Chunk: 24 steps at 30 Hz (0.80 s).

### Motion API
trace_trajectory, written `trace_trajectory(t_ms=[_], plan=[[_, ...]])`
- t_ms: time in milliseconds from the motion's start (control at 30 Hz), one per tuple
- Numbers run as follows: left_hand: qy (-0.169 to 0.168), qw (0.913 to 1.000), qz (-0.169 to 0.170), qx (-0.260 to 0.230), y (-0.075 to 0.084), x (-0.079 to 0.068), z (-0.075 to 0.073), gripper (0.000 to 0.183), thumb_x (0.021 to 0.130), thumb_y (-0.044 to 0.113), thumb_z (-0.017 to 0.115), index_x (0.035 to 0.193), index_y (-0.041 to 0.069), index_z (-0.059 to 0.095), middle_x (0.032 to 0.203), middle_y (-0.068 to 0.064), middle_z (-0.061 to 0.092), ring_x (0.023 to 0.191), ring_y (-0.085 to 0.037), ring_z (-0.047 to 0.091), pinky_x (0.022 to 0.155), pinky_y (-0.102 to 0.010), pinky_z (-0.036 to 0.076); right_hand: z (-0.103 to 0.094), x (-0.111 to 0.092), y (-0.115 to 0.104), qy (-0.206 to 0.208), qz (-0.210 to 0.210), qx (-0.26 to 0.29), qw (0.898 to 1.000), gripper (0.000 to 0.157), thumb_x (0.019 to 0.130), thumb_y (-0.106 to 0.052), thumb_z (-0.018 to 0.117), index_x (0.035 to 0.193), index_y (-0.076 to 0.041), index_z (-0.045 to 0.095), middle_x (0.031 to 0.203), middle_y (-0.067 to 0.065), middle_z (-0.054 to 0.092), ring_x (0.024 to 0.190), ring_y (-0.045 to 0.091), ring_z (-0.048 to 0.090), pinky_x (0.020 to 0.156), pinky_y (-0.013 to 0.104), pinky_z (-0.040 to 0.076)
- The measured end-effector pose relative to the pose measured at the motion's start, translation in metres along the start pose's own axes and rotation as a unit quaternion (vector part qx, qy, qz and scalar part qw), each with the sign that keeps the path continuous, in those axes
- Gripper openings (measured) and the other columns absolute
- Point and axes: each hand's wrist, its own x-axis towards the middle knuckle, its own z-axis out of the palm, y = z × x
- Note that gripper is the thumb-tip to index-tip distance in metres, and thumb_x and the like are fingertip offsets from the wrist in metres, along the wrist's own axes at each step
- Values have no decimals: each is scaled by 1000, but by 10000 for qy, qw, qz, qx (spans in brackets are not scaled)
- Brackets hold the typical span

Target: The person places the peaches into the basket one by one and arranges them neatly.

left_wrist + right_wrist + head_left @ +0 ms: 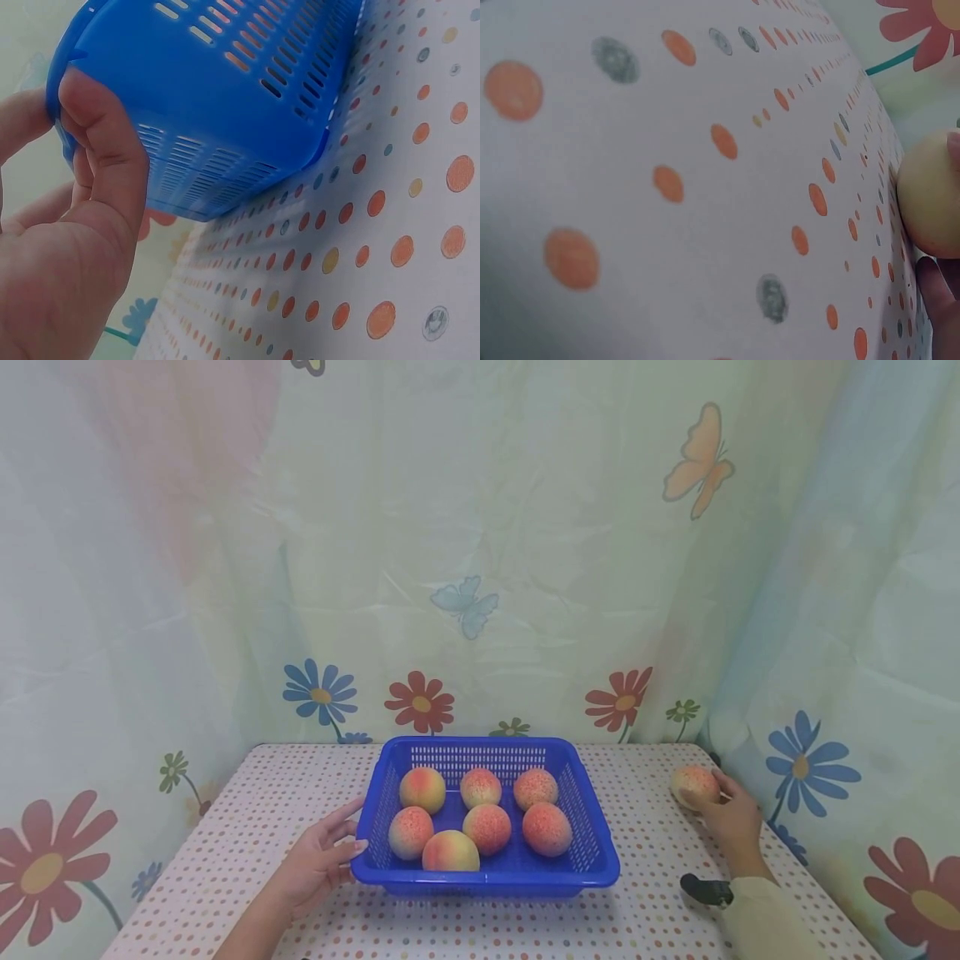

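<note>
A blue plastic basket (485, 878) with slotted walls stands in the middle of the table, with several red and yellow peaches (487, 828) lying in it. At its left side, my left hand (318, 864) holds the rim between thumb and fingers; the left wrist view shows the thumb against the outer wall of the basket (187, 97). Far to the right, near the table's right edge, my right hand (735, 822) grips a single pale peach (692, 783) with a reddish top. Only part of that peach (930, 199) and some fingertips (937, 289) enter the right wrist view.
A dotted cloth (300, 785) covers the table. Behind and at both sides hangs a curtain (525, 543) printed with flowers and butterflies. A black strap (707, 890) sits at the right wrist, by the pale sleeve (768, 918).
</note>
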Motion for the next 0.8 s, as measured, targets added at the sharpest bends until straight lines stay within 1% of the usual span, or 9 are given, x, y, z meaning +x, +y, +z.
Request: trace_trajectory(t_ms=[100, 333, 533, 667, 800], plan=[[-31, 10000, -4, -10, 0, -1, 0, 70, 90, 12, 62, 148, 22, 25, 127, -20, 47, 97, -25, 64, 77, -37, 56, 1, 0, 1, 26, -3, 44, 10000, 93, 80, -49, 68, 151, -14, 19, 153, 18, 27, 132, 43, 33, 103, 59, 34], [1, 10000, -13, 56, 0, -1, 1, 70, 90, 13, 61, 149, 22, 24, 128, -21, 47, 100, -29, 64, 79, -38, 56, 2, -3, -2, 169, -51, 72, 9998, 89, 81, -46, 69, 150, -14, 23, 152, 17, 29, 131, 41, 36, 102, 57, 36], [-44, 10000, 11, 32, 0, -1, 0, 69, 91, 12, 60, 149, 23, 24, 127, -21, 48, 100, -29, 64, 79, -38, 56, 1, -9, -7, 287, -16, 79, 9996, 86, 82, -44, 68, 150, -15, 24, 153, 16, 28, 131, 39, 36, 103, 57, 35], [-68, 10000, 28, 22, 0, -1, 0, 69, 91, 12, 60, 149, 23, 24, 126, -20, 48, 99, -28, 64, 79, -38, 56, 0, -13, -13, 366, -51, 91, 9993, 84, 83, -41, 68, 149, -13, 26, 152, 16, 29, 130, 40, 36, 103, 58, 35], [-69, 10000, 22, 11, 1, -1, 1, 69, 91, 12, 60, 149, 23, 24, 125, -20, 49, 99, -29, 64, 78, -38, 57, 0, -16, -16, 363, -92, 135, 9992, 83, 83, -40, 69, 149, -13, 26, 152, 16, 29, 132, 40, 34, 104, 57, 34]])
